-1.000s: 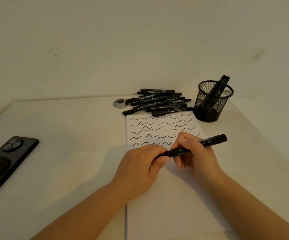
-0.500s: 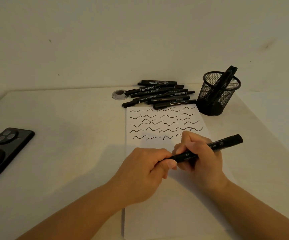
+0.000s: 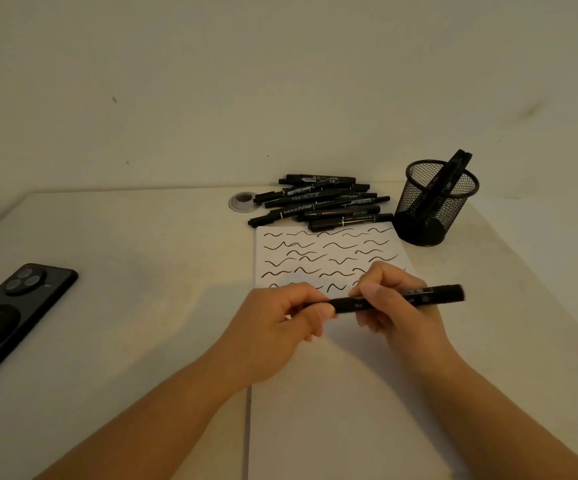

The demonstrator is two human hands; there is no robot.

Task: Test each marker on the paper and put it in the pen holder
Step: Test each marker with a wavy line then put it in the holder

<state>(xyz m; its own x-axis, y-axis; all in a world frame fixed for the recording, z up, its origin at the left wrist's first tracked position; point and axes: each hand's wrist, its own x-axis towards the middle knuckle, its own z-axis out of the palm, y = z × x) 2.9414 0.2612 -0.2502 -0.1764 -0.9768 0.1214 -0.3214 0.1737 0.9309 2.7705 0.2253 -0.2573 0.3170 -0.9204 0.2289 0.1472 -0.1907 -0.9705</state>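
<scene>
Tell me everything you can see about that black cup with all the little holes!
The pen holder is a round black cup that looks like wire mesh, with a solid rim on top and a dark solid base. It stands upright on the table, near the far right corner by the wall, just past the top right corner of the paper. A few black markers lean inside it, their ends poking out above the rim. Neither hand touches it.
</scene>
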